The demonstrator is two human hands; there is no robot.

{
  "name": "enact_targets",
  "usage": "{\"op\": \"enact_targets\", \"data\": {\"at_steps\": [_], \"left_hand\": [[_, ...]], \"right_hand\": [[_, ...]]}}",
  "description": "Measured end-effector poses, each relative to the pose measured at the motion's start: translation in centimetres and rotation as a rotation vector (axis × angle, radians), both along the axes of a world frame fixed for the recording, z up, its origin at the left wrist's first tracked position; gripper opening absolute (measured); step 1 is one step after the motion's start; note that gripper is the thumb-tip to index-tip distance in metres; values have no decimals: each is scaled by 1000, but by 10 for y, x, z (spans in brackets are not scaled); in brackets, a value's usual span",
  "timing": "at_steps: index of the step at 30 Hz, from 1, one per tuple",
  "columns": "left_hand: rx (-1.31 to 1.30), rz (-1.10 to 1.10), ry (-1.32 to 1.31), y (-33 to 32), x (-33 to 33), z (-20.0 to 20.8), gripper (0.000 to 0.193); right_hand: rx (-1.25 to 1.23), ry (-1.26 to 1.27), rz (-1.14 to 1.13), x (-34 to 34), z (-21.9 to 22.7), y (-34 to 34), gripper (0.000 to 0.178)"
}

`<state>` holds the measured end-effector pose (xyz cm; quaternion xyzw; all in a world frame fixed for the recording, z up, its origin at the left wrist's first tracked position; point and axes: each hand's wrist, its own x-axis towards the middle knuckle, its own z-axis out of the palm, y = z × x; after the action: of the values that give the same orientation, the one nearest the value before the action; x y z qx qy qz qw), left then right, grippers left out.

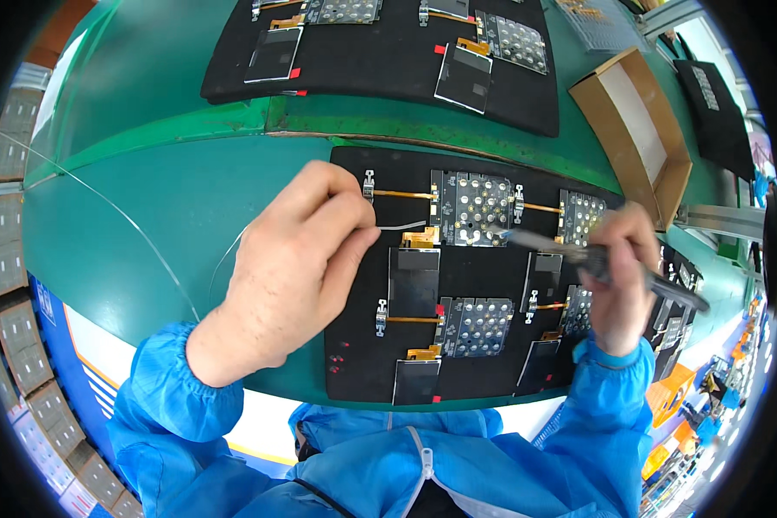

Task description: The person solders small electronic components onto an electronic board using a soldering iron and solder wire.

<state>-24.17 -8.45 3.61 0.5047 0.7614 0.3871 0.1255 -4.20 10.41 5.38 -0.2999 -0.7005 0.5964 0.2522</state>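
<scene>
My left hand (pixel 276 268) pinches a thin strand of solder wire (pixel 403 227) between thumb and fingers. The wire's short end points right, toward the lower left edge of a keypad circuit board (pixel 470 203) with round silver contacts. In my right hand (pixel 620 281), slightly blurred, is a soldering iron (pixel 680 293), its tip over the lower right part of that board. An orange flex connector joins the board to a small dark display (pixel 414 281) below. A small metal part (pixel 369 186) on an orange ribbon sits at its left. All lie on a black foam mat (pixel 358 276).
More boards with displays, such as one keypad board (pixel 477 326), share the mat. A second black mat (pixel 363 73) with similar assemblies lies farther back. At the far right stand an open cardboard box (pixel 596 91) and a clear plastic tray (pixel 609 26). The table (pixel 104 224) is green.
</scene>
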Motion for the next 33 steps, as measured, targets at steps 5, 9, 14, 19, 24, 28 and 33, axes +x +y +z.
{"op": "enact_targets", "data": {"at_steps": [5,9,14,19,24,28,33], "left_hand": [[-20,-73,196,11,7,-7,15],[-25,-89,181,16,8,-13,16],[-28,-111,159,18,6,-18,17],[-18,-111,169,22,6,-21,17],[-21,-128,172,25,10,-22,17],[-23,-176,184,28,12,-25,16],[-79,-150,68,30,18,-19,18]], "right_hand": [[-291,22,77,-18,-31,4,22],[-324,20,54,-20,-37,6,22],[-264,-7,100,-23,-39,7,23],[-222,-58,130,-24,-39,7,24],[-217,-78,134,-24,-37,7,22],[-225,-92,118,-23,-38,6,21],[-218,-88,130,-22,-38,7,21]]}}
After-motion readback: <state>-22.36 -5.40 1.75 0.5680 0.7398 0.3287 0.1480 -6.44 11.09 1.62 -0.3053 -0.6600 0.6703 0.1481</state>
